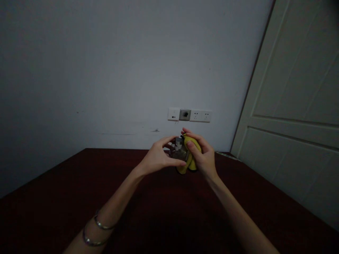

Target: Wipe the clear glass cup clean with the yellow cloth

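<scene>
Both hands are raised in front of me over the dark red surface, close together. My left hand is curved round a small, greyish, see-through object, thumb below and fingers above and behind it. What kind of thing that is, I cannot make out. My right hand grips a small bunch of yellow bananas with dark tips, its thumb lying across the front. The bananas are right beside the see-through object and seem to touch it. Part of the bunch is hidden by the right thumb and fingers.
A dark red tabletop stretches to a pale wall. White sockets and a grey switch plate are set in the wall behind my hands. At the right stands a white panelled door. Two bracelets circle my left forearm.
</scene>
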`<move>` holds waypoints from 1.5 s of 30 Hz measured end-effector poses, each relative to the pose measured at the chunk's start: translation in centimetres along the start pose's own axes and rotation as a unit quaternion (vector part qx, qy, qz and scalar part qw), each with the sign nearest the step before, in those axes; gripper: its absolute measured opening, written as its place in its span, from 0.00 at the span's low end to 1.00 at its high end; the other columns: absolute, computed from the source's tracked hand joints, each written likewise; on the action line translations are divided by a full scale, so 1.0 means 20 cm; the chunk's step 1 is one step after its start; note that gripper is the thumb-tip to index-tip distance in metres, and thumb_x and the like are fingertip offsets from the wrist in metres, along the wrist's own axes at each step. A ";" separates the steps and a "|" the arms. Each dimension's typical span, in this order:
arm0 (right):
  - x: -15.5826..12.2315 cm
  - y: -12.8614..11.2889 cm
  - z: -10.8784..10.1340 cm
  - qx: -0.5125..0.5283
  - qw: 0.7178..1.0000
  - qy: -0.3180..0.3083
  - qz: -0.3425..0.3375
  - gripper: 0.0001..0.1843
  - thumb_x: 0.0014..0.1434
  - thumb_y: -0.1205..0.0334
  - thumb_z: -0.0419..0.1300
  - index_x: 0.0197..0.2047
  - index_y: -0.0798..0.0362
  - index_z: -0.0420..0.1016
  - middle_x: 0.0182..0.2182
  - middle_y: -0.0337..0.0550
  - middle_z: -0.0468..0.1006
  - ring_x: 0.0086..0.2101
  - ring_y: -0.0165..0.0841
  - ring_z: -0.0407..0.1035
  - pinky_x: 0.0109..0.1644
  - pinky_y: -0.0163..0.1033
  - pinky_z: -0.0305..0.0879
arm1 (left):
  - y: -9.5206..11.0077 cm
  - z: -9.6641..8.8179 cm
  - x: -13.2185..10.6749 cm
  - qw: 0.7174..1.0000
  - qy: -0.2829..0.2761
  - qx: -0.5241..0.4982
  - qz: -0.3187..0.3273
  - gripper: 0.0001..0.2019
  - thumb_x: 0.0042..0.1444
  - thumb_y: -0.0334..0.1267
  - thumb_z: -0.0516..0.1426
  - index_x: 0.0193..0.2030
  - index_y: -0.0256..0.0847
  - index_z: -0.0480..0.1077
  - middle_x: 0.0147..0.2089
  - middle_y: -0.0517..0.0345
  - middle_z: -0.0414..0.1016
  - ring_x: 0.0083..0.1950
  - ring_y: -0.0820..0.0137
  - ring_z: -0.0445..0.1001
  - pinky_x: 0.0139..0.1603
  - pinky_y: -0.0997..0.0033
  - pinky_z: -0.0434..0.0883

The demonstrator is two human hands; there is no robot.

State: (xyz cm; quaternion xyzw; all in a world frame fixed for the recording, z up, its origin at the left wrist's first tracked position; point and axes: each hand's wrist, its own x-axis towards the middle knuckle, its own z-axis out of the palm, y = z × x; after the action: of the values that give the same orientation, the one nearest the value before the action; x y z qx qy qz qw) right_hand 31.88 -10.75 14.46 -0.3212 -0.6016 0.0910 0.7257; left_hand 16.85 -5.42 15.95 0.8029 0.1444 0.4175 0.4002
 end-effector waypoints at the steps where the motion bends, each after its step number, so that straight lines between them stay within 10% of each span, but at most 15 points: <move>1: -0.01 -0.01 0.00 -0.004 1.000 -0.002 -0.014 0.11 0.55 0.57 0.62 0.42 0.47 0.75 0.53 0.44 0.75 0.53 0.38 0.69 0.57 0.50 0.65 | -0.01 0.00 0.00 1.000 -0.003 -0.018 -0.005 0.36 0.37 0.38 0.69 0.55 0.37 0.67 0.52 0.46 0.73 0.46 0.62 0.74 0.46 0.58 0.74; 12: -0.01 -0.04 0.00 -0.020 0.999 -0.014 -0.039 0.11 0.55 0.60 0.63 0.43 0.46 0.76 0.52 0.43 0.75 0.52 0.38 0.69 0.58 0.49 0.64 | 0.03 -0.01 0.00 0.996 -0.037 -0.078 -0.011 0.31 0.40 0.39 0.68 0.53 0.37 0.69 0.50 0.48 0.75 0.46 0.63 0.75 0.46 0.62 0.73; 23: -0.01 -0.07 -0.03 -0.133 0.969 -0.155 -0.137 0.13 0.54 0.64 0.64 0.44 0.45 0.76 0.52 0.42 0.75 0.56 0.39 0.66 0.61 0.53 0.60 | -0.02 -0.01 0.01 0.991 0.044 0.125 0.034 0.32 0.40 0.34 0.66 0.55 0.38 0.66 0.52 0.47 0.72 0.48 0.60 0.73 0.46 0.60 0.72; 31: 0.00 -0.08 -0.01 -0.157 0.978 -0.086 -0.106 0.12 0.56 0.63 0.62 0.45 0.46 0.75 0.54 0.44 0.73 0.52 0.38 0.70 0.58 0.51 0.65 | 0.01 0.03 -0.01 0.963 0.110 0.237 0.069 0.32 0.38 0.38 0.67 0.54 0.38 0.67 0.48 0.48 0.71 0.47 0.60 0.72 0.50 0.55 0.70; 36: 0.01 -0.08 -0.02 -0.154 0.964 -0.162 -0.142 0.14 0.54 0.64 0.64 0.45 0.45 0.75 0.53 0.43 0.75 0.54 0.39 0.67 0.61 0.53 0.61 | 0.00 0.02 -0.01 0.965 0.103 0.234 0.056 0.32 0.38 0.33 0.66 0.54 0.40 0.67 0.47 0.50 0.71 0.45 0.61 0.72 0.48 0.56 0.71; 45: 0.01 -0.05 -0.01 -0.046 0.999 -0.017 0.005 0.12 0.58 0.54 0.59 0.44 0.47 0.76 0.52 0.44 0.75 0.50 0.38 0.71 0.57 0.49 0.65 | 0.05 0.02 -0.01 0.996 0.040 0.072 -0.017 0.35 0.35 0.43 0.70 0.54 0.37 0.69 0.48 0.49 0.75 0.46 0.60 0.74 0.46 0.58 0.73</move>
State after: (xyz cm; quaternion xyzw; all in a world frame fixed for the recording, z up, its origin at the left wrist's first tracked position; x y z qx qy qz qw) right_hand 31.84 -11.48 15.20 -0.3557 -0.6155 0.0727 0.6995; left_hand 17.00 -6.44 16.51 0.8096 0.2041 0.4310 0.3423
